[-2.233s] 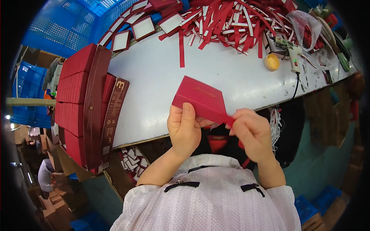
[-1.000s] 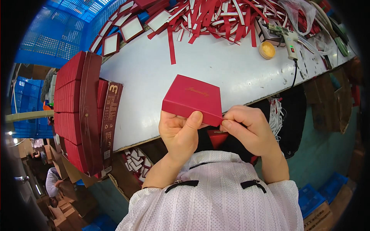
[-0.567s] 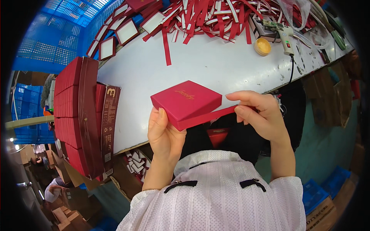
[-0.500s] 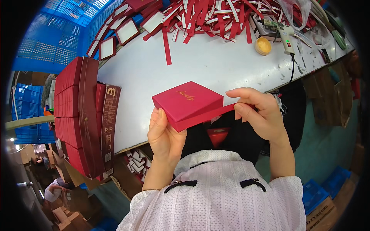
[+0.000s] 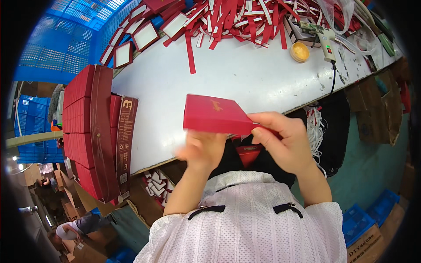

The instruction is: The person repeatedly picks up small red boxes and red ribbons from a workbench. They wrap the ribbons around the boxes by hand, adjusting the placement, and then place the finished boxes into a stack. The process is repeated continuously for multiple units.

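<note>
A small red jewelry box [image 5: 219,110] with gold lettering on its top is held over the near edge of the white table. My right hand [image 5: 283,140] pinches its right corner between thumb and fingers. Just under the box's near side is my left hand [image 5: 201,151], its thumb apart and smeared by motion. The box hides part of its fingers, so I cannot tell how firmly it touches. Along the near side the box shows a smooth red face.
Red and white strips [image 5: 232,22] heap at the back. Near them lie a hot-air gun [image 5: 326,44] and a round yellow container [image 5: 299,51]. Open red trays [image 5: 144,36] sit back left. A carton [image 5: 125,144] and stacked red boxes [image 5: 78,127] stand at the left.
The red strip that my right hand held out from the box no longer sticks out. My right hand has moved left onto the corner. My left hand has shifted beneath the turned box.
</note>
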{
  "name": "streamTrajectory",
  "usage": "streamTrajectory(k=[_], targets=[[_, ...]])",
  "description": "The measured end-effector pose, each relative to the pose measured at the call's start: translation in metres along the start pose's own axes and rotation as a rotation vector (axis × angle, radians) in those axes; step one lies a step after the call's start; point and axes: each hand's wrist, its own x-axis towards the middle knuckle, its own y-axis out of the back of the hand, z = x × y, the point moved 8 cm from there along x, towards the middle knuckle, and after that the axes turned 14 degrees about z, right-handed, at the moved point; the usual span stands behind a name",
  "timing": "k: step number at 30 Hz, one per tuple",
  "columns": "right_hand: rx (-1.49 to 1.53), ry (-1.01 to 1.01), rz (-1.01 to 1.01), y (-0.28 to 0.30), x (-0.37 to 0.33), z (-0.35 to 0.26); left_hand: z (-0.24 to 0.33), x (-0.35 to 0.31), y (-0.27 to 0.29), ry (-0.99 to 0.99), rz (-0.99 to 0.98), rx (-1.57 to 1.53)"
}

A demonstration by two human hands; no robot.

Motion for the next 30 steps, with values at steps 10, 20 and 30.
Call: streamTrajectory(k=[10,20,30], targets=[[-0.060,0.088,0.114,0.033,0.009,0.001,-0.002,0.012,0.004,0.182,0.139,-0.162],[-0.040,0.034,0.151,0.027,0.009,0.003,-0.012,-0.001,-0.009,0.492,0.118,-0.607],[-0.194,0.146,0.109,0.017,0.003,-0.013,-0.016,0.009,0.002,-0.040,0.233,0.124]])
